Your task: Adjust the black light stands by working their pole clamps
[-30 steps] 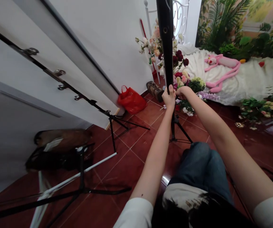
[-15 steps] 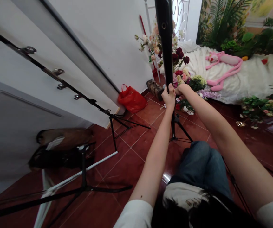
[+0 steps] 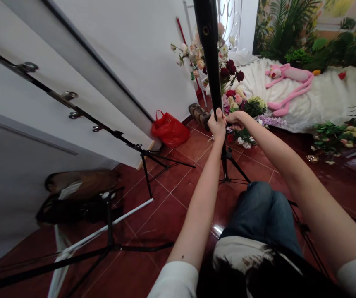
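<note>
A black stand pole [image 3: 211, 62] rises in front of me, with its tripod legs spread on the tiled floor. My left hand [image 3: 217, 124] is wrapped round the pole, thumb pointing up. Just to its right, my right hand [image 3: 236, 119] is closed at the side of the pole with its fingers curled; what it pinches there, perhaps a knob, is too small to make out. Artificial flowers [image 3: 235, 101] show behind my hands.
A red plastic bag [image 3: 170, 129] and a small tripod [image 3: 148, 153] stand left of the pole. Closer on the left are a black stand [image 3: 109, 223] and white pole [image 3: 128, 214]. A pink plush toy [image 3: 295, 74] lies on white cloth [image 3: 329, 95] at the right.
The view has shifted slightly. The pole's upper part appears further left and more tilted. My right hand's curled fingers show more clearly, a little apart from my left hand.
</note>
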A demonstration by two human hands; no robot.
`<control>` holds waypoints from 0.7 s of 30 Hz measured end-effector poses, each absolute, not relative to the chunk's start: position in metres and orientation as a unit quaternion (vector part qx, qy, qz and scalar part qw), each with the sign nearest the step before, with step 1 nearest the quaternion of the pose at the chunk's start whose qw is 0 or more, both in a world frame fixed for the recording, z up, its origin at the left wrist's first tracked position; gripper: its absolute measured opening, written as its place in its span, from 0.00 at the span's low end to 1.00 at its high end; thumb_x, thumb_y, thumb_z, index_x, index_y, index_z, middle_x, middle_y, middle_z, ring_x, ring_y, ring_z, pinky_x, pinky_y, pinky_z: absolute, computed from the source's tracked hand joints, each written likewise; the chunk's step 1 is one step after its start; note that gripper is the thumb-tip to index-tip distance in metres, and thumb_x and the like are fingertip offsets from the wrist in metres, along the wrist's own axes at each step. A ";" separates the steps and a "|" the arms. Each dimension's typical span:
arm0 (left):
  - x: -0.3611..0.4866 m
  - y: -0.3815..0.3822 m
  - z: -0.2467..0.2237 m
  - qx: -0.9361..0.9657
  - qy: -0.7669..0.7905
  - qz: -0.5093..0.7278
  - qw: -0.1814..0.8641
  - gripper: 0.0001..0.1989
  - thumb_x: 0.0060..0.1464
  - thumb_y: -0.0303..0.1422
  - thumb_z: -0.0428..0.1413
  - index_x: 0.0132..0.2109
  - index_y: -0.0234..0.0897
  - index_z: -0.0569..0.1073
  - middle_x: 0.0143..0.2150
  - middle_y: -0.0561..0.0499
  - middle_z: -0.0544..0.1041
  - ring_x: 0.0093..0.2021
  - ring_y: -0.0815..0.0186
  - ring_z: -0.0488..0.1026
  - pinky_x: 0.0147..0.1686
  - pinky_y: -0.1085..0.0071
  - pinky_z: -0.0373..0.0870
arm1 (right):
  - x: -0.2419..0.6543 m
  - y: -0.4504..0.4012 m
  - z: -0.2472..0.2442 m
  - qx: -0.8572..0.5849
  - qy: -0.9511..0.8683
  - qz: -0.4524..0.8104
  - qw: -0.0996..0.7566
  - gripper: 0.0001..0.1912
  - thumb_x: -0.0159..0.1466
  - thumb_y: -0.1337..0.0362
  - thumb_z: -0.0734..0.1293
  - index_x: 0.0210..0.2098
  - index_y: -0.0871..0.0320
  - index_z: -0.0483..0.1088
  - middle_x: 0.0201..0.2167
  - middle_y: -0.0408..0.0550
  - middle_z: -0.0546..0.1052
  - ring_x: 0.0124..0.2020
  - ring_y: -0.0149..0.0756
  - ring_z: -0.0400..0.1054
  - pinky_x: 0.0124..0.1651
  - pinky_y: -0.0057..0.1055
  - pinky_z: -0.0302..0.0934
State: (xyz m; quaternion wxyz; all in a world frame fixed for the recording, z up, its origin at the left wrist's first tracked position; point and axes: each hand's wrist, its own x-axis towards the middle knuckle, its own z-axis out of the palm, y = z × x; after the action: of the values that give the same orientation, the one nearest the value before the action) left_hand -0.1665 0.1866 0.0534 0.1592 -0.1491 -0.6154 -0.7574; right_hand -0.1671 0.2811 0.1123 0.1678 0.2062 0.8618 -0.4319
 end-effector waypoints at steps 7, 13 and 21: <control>-0.164 0.186 0.057 -0.155 -0.609 -0.763 0.151 0.32 0.55 0.64 0.45 0.28 0.38 0.70 0.21 0.54 0.65 0.24 0.69 0.68 0.29 0.71 0.63 | -0.127 0.290 0.097 0.135 0.755 -0.620 0.165 0.20 0.70 0.52 0.62 0.26 0.57 0.62 0.19 0.37 0.56 0.21 0.26 0.47 0.30 0.28 0.52; -0.164 0.187 0.056 -0.150 -0.612 -0.761 0.155 0.31 0.55 0.63 0.46 0.26 0.39 0.68 0.20 0.54 0.64 0.23 0.69 0.67 0.30 0.71 0.63 | -0.112 0.301 0.073 0.067 0.721 -0.685 0.078 0.07 0.68 0.60 0.65 0.37 0.57 0.68 0.19 0.32 0.54 0.20 0.25 0.45 0.29 0.25 0.50; -0.159 0.185 0.060 -0.146 -0.622 -0.753 0.158 0.33 0.56 0.65 0.43 0.25 0.39 0.65 0.17 0.56 0.62 0.18 0.72 0.62 0.26 0.73 0.62 | -0.112 0.314 0.128 0.042 0.716 -0.695 -0.039 0.15 0.59 0.78 0.64 0.44 0.57 0.68 0.32 0.40 0.71 0.28 0.24 0.65 0.36 0.22 0.64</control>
State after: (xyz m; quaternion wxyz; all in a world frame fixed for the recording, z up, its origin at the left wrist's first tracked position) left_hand -0.1587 0.1847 0.0599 0.1585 -0.1458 -0.6217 -0.7531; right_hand -0.1116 0.3135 0.1277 -0.0391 0.0419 0.7163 -0.6954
